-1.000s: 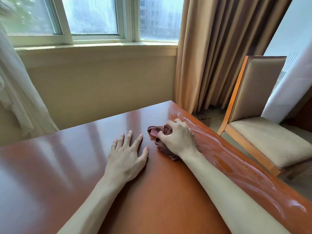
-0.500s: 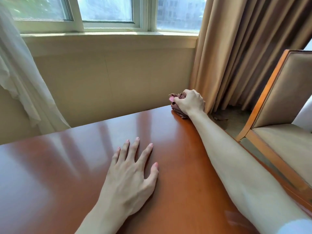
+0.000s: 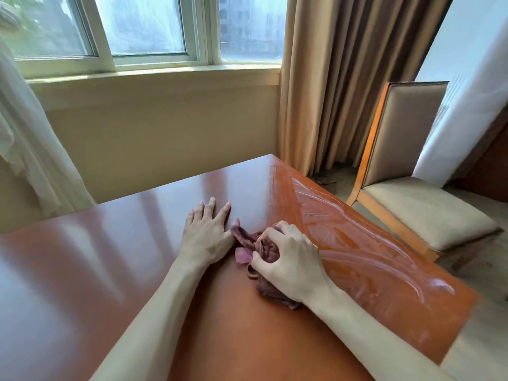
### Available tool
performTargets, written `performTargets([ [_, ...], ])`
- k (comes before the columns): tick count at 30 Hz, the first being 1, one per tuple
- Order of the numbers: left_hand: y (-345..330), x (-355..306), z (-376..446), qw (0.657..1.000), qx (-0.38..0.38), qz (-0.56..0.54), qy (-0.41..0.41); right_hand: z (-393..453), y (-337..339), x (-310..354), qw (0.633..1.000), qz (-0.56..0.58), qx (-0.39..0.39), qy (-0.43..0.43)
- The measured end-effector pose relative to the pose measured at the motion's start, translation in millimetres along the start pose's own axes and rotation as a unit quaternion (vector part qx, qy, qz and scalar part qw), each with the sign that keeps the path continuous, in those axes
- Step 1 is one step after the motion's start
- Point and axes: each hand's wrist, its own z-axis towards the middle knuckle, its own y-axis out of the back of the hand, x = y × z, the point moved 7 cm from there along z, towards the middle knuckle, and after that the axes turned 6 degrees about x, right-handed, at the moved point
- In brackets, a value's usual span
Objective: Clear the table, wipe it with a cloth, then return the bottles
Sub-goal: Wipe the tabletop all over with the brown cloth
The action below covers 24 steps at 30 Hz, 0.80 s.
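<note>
The right hand point(image 3: 292, 264) grips a bunched, brownish-mauve cloth point(image 3: 259, 247), its fingers and thumb curled over the crumpled folds and pressing them down onto the glossy reddish-brown surface point(image 3: 137, 243). A small pink tag or corner of the cloth pokes out just beside the thumb. The cloth lies roughly mid-surface, a little toward the right side, with part of it trailing back under the wrist. The left hand point(image 3: 207, 235) lies flat on the surface just to the left of the cloth, fingers straight and spread, holding nothing; its thumb side touches or very nearly touches the edge of the cloth. To the right of the cloth, a band along the right edge of the surface shows wet, curved streaks point(image 3: 357, 243) that catch the light, while the left part reflects the window point(image 3: 154, 28) smoothly. Beyond the right edge stands a wooden chair point(image 3: 412, 171) with beige upholstery, and behind it hang tan curtains point(image 3: 343, 78). A sheer white curtain point(image 3: 24, 138) hangs at the far left.
</note>
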Motion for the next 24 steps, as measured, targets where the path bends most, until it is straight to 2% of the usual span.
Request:
performTargets([
  [4,0.3,0.7,0.1,1.0,-0.003,-0.004,0.0,19.3,0.2,-9.1,1.0,-0.018,0.011,-0.015],
  [10,-2.1,2.8,4.5,1.0,-0.023,-0.008,0.005,159.6,-11.1,-70.4,0.993,-0.038,-0.034,-0.102],
  [17,-0.5,-0.4,7.2,0.999,-0.027,0.023,0.007,303.5,-27.1,-127.1,0.986,-0.053,-0.068,-0.146],
  [21,1.4,-1.3,4.4,0.999,-0.036,0.027,0.009,340.5,-41.4,-119.8,0.974,-0.042,-0.086,-0.205],
  [24,1.3,-1.8,5.0,0.999,-0.033,0.02,0.007,330.9,-58.3,-80.1,0.987,-0.033,-0.052,-0.146],
])
